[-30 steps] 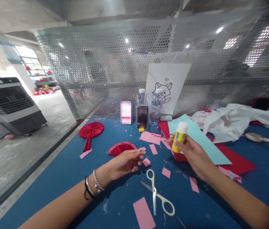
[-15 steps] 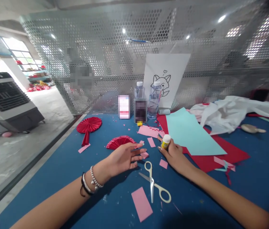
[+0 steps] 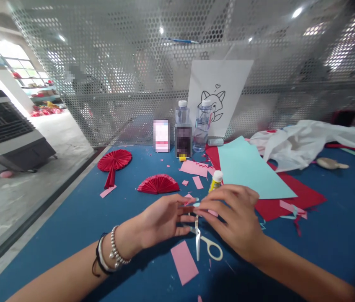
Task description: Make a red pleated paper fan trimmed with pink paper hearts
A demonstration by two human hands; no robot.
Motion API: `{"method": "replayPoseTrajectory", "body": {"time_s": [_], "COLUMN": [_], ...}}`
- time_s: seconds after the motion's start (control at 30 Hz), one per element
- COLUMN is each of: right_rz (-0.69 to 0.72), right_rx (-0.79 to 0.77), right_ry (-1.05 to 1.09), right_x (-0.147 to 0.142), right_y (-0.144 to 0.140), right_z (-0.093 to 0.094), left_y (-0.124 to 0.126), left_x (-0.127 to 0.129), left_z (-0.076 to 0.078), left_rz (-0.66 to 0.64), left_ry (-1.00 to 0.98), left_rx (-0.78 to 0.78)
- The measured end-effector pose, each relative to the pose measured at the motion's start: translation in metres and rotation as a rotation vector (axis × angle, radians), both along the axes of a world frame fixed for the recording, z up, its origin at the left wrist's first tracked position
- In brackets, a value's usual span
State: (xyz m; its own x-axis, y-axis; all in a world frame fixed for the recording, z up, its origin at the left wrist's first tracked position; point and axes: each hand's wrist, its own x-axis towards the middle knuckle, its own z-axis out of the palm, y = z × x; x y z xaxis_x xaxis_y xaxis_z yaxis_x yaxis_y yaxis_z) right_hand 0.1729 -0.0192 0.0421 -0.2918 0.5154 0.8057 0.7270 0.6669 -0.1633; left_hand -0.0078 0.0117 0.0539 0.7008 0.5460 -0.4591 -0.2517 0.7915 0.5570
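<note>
My left hand [image 3: 161,220] has its fingers curled round a small pink paper piece [image 3: 188,199], partly hidden by the fingertips. Against those fingertips come the drawn-together fingers of my right hand [image 3: 237,218]; what they pinch is hidden. A yellow glue stick [image 3: 216,180] with a white top stands just behind my right hand. Under the hands lie scissors [image 3: 215,251] with pale handles, their blades apart. A pink paper rectangle [image 3: 185,263] is nearer to me. Behind my left hand rests a red pleated paper fan [image 3: 158,184].
A round red paper fan [image 3: 115,161] lies at the left. Pink scraps [image 3: 198,182] dot the blue table [image 3: 70,243]. Bottles [image 3: 201,130], a phone [image 3: 161,136] and a dark container [image 3: 183,142] stand at the back. Light-blue paper [image 3: 252,172] and a white plastic bag [image 3: 290,144] are right.
My right hand has let go of the glue stick, now upright on the table, and has moved left and nearer to meet my left fingertips. The view has shifted slightly.
</note>
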Motion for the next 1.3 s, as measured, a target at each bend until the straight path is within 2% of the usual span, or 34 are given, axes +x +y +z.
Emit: {"method": "replayPoseTrajectory", "body": {"time_s": [0.17,0.5,0.9,1.13,1.3], "right_rz": [0.011,0.019,0.064,0.001,0.008], "right_rx": [-0.068,-0.16,-0.174,-0.123,-0.113], "right_ry": [0.058,0.034,-0.002,0.022,0.005], "right_x": [-0.004,-0.002,-0.002,-0.003,-0.003], "right_y": [0.002,0.002,0.002,0.002,0.002], "right_z": [-0.002,-0.009,-0.011,-0.008,-0.009], "left_y": [-0.006,-0.007,-0.003,-0.005,-0.006], "left_x": [0.005,0.01,0.008,0.009,0.01], "left_z": [-0.002,-0.01,-0.013,-0.011,-0.01], "left_rz": [-0.023,-0.037,-0.034,-0.037,-0.046], "left_ry": [0.02,0.065,0.05,0.043,0.043], "left_rx": [0.001,0.003,0.006,-0.014,-0.025]}}
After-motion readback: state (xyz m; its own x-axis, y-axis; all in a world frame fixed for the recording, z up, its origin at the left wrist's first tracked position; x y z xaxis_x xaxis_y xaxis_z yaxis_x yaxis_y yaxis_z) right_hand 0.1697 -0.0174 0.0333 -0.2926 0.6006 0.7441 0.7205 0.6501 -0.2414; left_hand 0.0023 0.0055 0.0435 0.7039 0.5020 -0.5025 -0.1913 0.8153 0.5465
